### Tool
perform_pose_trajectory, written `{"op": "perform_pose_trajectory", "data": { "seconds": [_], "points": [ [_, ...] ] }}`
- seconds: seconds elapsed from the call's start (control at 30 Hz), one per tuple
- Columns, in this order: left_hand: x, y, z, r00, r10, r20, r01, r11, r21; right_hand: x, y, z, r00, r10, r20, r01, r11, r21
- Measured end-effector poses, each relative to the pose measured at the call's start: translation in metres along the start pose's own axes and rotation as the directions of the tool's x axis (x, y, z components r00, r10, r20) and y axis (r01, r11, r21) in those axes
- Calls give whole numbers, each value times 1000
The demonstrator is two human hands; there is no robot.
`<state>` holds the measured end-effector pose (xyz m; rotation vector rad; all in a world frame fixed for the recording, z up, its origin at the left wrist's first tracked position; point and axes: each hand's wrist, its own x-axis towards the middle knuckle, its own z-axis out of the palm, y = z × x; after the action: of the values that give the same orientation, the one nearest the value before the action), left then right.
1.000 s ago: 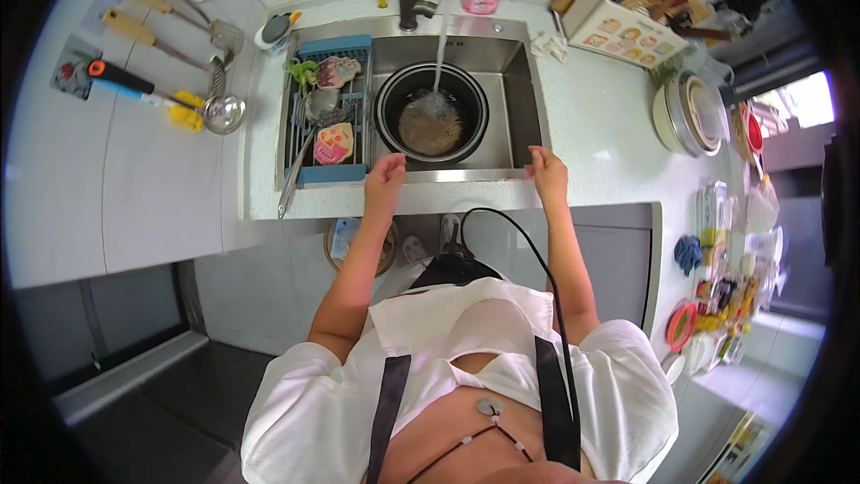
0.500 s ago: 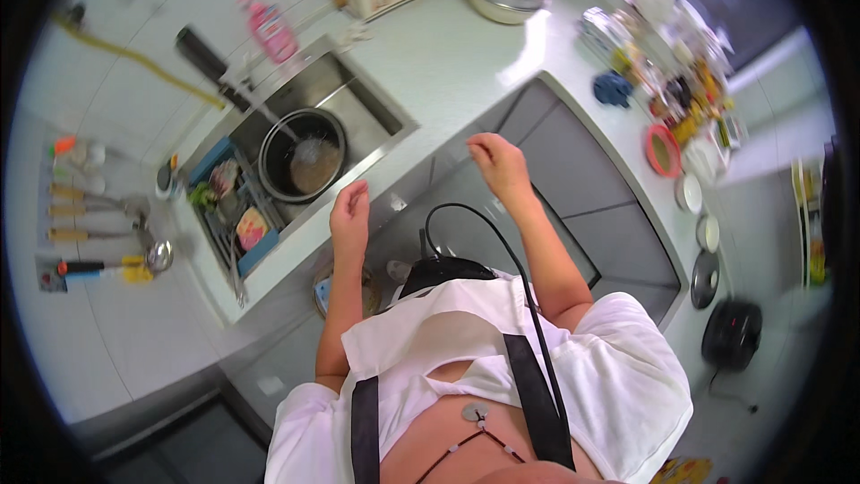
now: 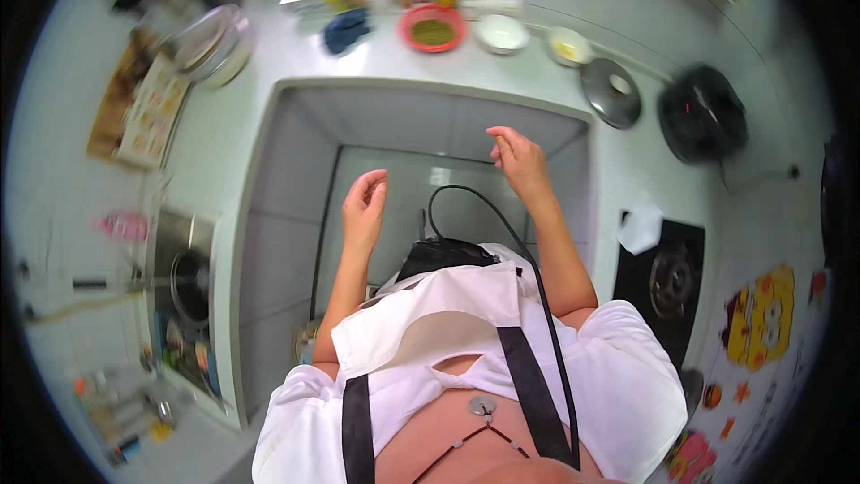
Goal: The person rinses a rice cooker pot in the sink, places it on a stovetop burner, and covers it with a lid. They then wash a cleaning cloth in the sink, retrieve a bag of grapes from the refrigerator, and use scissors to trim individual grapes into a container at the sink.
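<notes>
My left hand [image 3: 364,210] hangs in mid-air over the floor, its fingers loosely bent and holding nothing. Level with it on the other side, my right hand [image 3: 521,163] is also loosely curled, with no object visible in it. Neither hand touches the counter. Beyond them on the counter, a red bowl [image 3: 433,30] holds small greenish grains. Beside it are a white bowl [image 3: 503,34] and another white bowl [image 3: 567,47] with something yellowish inside. A dark blue cloth [image 3: 347,31] lies to the left of the red bowl.
A sink [image 3: 202,226] at left holds a dark pot [image 3: 189,285] under the tap. To the right stand a pot lid [image 3: 611,91], a black appliance [image 3: 702,114] and a black stove [image 3: 674,280]. The counter edge [image 3: 430,87] curves around me; a black cable [image 3: 528,273] crosses my front.
My body has turned right, away from the sink, so the sink now lies at far left and the counter with bowls is ahead. Both hands stay raised and empty.
</notes>
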<state>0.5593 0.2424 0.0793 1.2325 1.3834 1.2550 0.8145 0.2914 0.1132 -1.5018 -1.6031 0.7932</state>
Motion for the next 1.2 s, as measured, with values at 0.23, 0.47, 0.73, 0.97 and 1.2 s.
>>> {"op": "perform_pose_trajectory", "data": {
  "seconds": [0.23, 0.47, 0.73, 0.97, 1.2],
  "points": [
    [44, 48, 164, 901, 125, 415, -130, 991, -18, -46, 46, -143, 923, 201, -327, -188, 980, 72],
    [82, 56, 278, 712, 118, 692, -170, 985, 7, -74, 103, -198, 686, 428, -588, -371, 901, 223],
    [157, 62, 365, 537, 188, 822, -282, 959, -36, -28, 154, -239, 420, 343, -840, -441, 886, 141],
    [212, 34, 420, 505, 217, 835, -102, 976, -192, 23, 242, -305, 112, 317, -942, -424, 872, 243],
    [214, 11, 437, 467, 205, 860, -77, 979, -191, 47, 254, -316, 50, 275, -960, -475, 852, 219]
  ]
}}
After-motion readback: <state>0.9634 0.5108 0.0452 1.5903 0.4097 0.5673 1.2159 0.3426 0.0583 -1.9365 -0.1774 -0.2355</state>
